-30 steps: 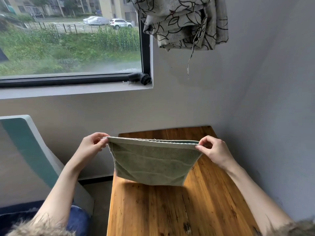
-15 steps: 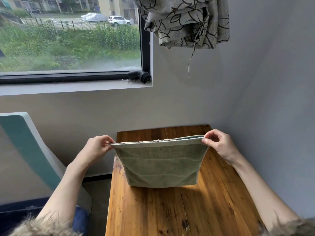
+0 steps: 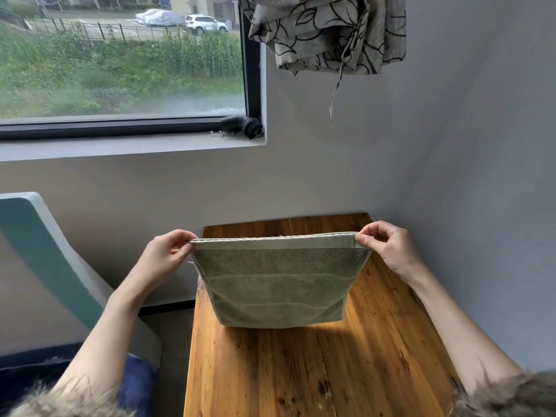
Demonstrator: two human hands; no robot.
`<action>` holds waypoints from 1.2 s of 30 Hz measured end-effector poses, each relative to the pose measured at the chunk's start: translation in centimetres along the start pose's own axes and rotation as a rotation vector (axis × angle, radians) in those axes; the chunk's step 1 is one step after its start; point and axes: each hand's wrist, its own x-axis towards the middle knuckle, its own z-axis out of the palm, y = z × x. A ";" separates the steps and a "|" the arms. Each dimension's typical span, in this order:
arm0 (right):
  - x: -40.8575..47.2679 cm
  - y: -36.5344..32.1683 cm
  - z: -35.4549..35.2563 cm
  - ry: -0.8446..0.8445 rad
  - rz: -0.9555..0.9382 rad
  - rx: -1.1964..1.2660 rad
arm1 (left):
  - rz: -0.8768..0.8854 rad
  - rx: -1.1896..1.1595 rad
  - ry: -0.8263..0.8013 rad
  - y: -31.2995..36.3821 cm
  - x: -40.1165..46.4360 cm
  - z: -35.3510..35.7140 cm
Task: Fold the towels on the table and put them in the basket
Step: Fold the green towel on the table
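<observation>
One green towel (image 3: 276,284) hangs doubled over the wooden table (image 3: 331,371), its bottom fold touching the wood. The left hand (image 3: 164,254) and right hand (image 3: 388,248) each pinch a top corner. Folding looks partly done; no basket or other towels are in view.

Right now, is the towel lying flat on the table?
No, both hands pinch the towel's top corners and it hangs upright over the table.
</observation>
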 end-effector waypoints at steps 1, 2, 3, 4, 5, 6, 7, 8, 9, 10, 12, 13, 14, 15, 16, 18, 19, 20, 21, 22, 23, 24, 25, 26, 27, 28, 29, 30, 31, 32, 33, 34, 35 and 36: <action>0.1 0.1 0.0 -0.004 -0.005 -0.006 | -0.004 0.004 0.012 -0.1 0.1 0.0; 0.3 0.1 0.1 -0.008 -0.006 -0.016 | -0.008 0.014 0.022 -0.2 0.3 0.1; 0.6 0.1 0.3 -0.015 -0.006 -0.045 | -0.015 0.026 0.029 -0.4 0.5 0.3; 1.0 0.1 0.5 -0.028 -0.007 -0.101 | -0.030 0.035 0.032 -0.5 0.9 0.4; 1.5 0.2 0.8 -0.048 -0.009 -0.185 | -0.051 0.040 0.031 -0.5 1.4 0.7; 2.2 0.2 1.0 -0.069 -0.006 -0.278 | -0.072 0.046 0.030 -0.4 1.9 1.0; 3.0 0.2 1.3 -0.085 0.003 -0.356 | -0.086 0.052 0.035 -0.3 2.5 1.2; 3.9 0.1 1.4 -0.096 0.019 -0.402 | -0.089 0.055 0.055 -0.1 3.1 1.5; 4.8 -0.1 1.6 -0.097 0.038 -0.428 | -0.080 0.055 0.091 0.3 3.7 1.7; 5.7 -0.3 1.7 -0.082 0.054 -0.439 | -0.057 0.053 0.137 0.6 4.3 1.8; 7.3 -0.8 1.8 -0.015 0.057 -0.432 | 0.006 0.049 0.230 1.4 5.4 1.7; 8.0 -1.0 1.8 0.027 0.041 -0.422 | 0.028 0.041 0.272 1.8 5.9 1.6; 8.5 -1.3 1.9 0.065 0.018 -0.408 | 0.040 0.023 0.309 2.2 6.3 1.4; 8.7 -1.7 2.0 0.099 -0.004 -0.386 | 0.042 -0.007 0.338 2.6 6.5 1.2; 8.9 -1.9 2.1 0.129 -0.026 -0.354 | 0.036 -0.046 0.357 2.8 6.5 1.1; 8.4 -1.8 2.2 0.169 -0.058 -0.283 | 0.014 -0.138 0.358 2.9 6.0 1.1; 7.9 -1.5 2.2 0.170 -0.064 -0.252 | 0.005 -0.185 0.341 2.7 5.5 1.1; 7.2 -1.1 2.2 0.158 -0.063 -0.222 | -0.004 -0.224 0.312 2.3 4.8 1.3; 6.4 -0.7 2.1 0.135 -0.055 -0.186 | -0.014 -0.244 0.270 1.9 4.1 1.5; 5.4 0.0 2.2 0.107 -0.038 -0.151 | -0.028 -0.241 0.216 1.2 3.2 1.8; 4.4 0.8 2.3 0.077 -0.012 -0.126 | -0.044 -0.217 0.155 0.3 2.1 2.3; 3.2 1.7 2.4 0.047 0.020 -0.118 | -0.061 -0.184 0.100 -0.6 1.0 2.9; 1.9 2.8 2.7 0.015 0.058 -0.123 | -0.080 -0.147 0.051 -1.5 -0.2 3.6; 0.5 4.1 3.0 -0.023 0.100 -0.137 | -0.107 -0.117 0.008 -2.4 -1.6 4.4; -1.2 5.4 3.3 -0.068 0.145 -0.157 | -0.143 -0.098 -0.035 -3.3 -3.0 5.3; -2.9 6.8 3.6 -0.117 0.194 -0.181 | -0.186 -0.084 -0.087 -4.2 -4.4 6.2; -4.6 8.1 3.8 -0.169 0.245 -0.204 | -0.233 -0.067 -0.152 -5.0 -5.7 7.0; -6.2 9.3 4.0 -0.222 0.297 -0.224 | -0.276 -0.049 -0.231 -5.9 -7.0 7.8; -7.7 10.3 4.1 -0.272 0.351 -0.238 | -0.315 -0.036 -0.316 -6.7 -8.3 8.5; -8.9 11.1 4.1 -0.318 0.405 -0.250 | -0.355 -0.034 -0.398 -7.4 -9.4 9.0; -9.9 11.8 4.1 -0.362 0.455 -0.258 | -0.394 -0.039 -0.466 -8.0 -10.5 9.5; -10.7 12.4 4.1 -0.403 0.497 -0.258 | -0.434 -0.047 -0.515 -8.4 -11.4 9.9; -11.3 12.8 4.0 -0.434 0.531 -0.254 | -0.468 -0.055 -0.543 -8.7 -12.1 10.2; -11.8 13.2 4.0 -0.454 0.560 -0.251 | -0.496 -0.064 -0.554 -8.9 -12.7 10.6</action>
